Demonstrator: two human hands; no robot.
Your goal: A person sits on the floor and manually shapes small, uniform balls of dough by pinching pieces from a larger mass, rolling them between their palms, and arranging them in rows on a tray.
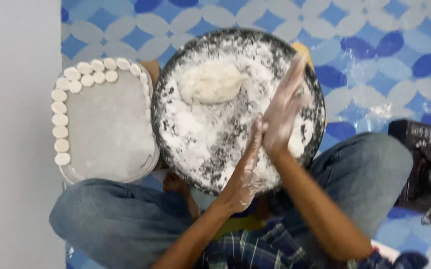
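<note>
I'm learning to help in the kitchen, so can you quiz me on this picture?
1. True or false: the dough lump lies on the floury round pan.
2. Where do the small dough discs sit? A) along the metal tray's edge B) in the pan
3. What are the left hand and right hand doing?

Key: 1 true. 2 A. 3 Pressed palm to palm above the pan, dusted with flour.

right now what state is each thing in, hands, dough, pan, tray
left hand: floury, palm pressed against the right hand
right hand: floury, fingers straight, held over the pan
dough lump: unshaped, lying in the flour
round dark pan: coated with loose white flour
grey tray: middle bare, rim lined with discs
dough discs: small, flattened, set in a row along the tray's edge
</note>
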